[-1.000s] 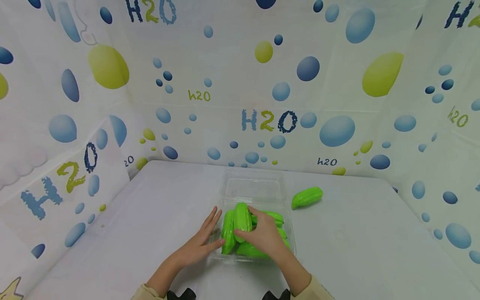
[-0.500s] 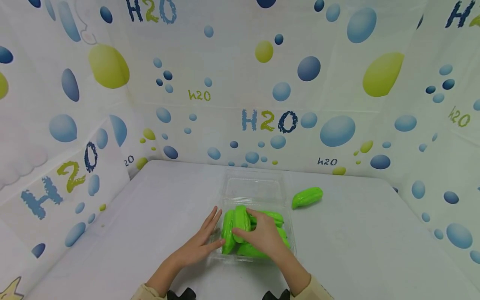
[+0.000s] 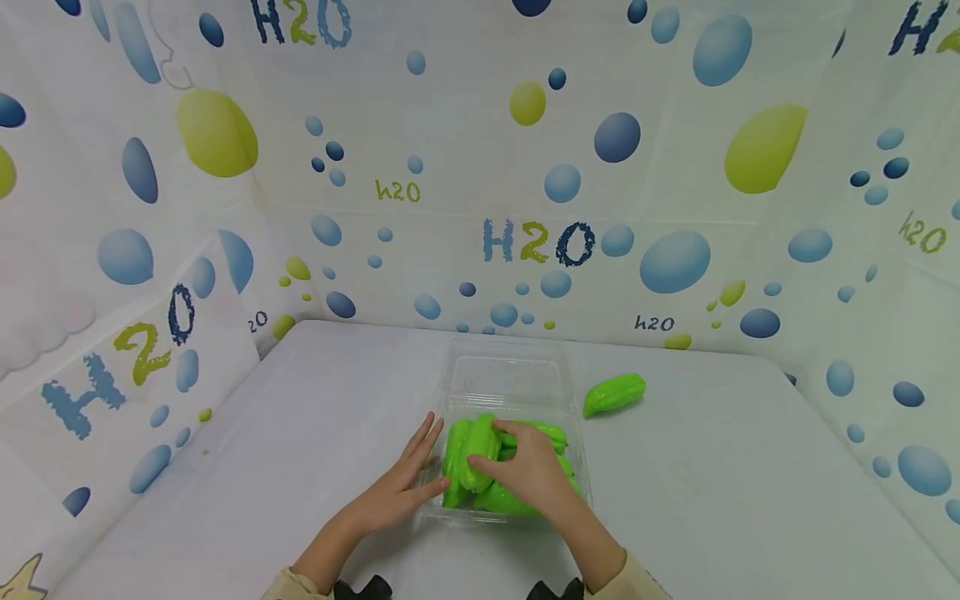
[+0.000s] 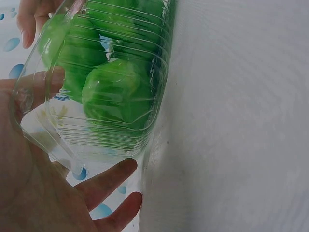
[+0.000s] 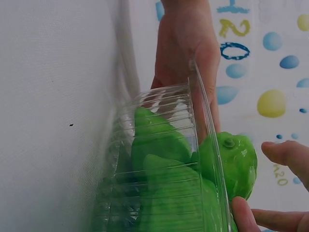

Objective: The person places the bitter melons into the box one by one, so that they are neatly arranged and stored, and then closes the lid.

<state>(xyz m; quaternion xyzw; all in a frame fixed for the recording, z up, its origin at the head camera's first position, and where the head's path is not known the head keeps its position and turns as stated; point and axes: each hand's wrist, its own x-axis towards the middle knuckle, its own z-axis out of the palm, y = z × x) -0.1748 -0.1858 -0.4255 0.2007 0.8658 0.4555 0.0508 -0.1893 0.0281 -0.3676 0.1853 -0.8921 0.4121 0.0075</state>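
In the head view, a clear plastic clamshell box (image 3: pixel 450 510) holds several glossy, ridged green peppers, its lid (image 3: pixel 510 379) folded back. My right hand (image 3: pixel 528 468) reaches over the box, fingers bent around the side of one green pepper (image 3: pixel 478 458) that leans against its left neighbour (image 3: pixel 453 467). That pepper (image 5: pixel 229 164) bulges above the rim in the right wrist view; a fingertip touches it and another digit stands slightly apart. Along the box's left side rests my left hand (image 3: pixel 393 493), fingers extended, thumb (image 4: pixel 48 84) at the rim. The peppers' undersides are partly hidden.
One more green pepper (image 3: pixel 615 395) lies on the white tabletop (image 3: pixel 712 467), to the right of the lid. Behind and beside the table hangs a white sheet (image 3: pixel 465 133) printed with blue and yellow drops.
The pepper at my right hand has sunk a little and tilted, its near end swinging left against the neighbouring pepper. My left hand and the box have stayed put.
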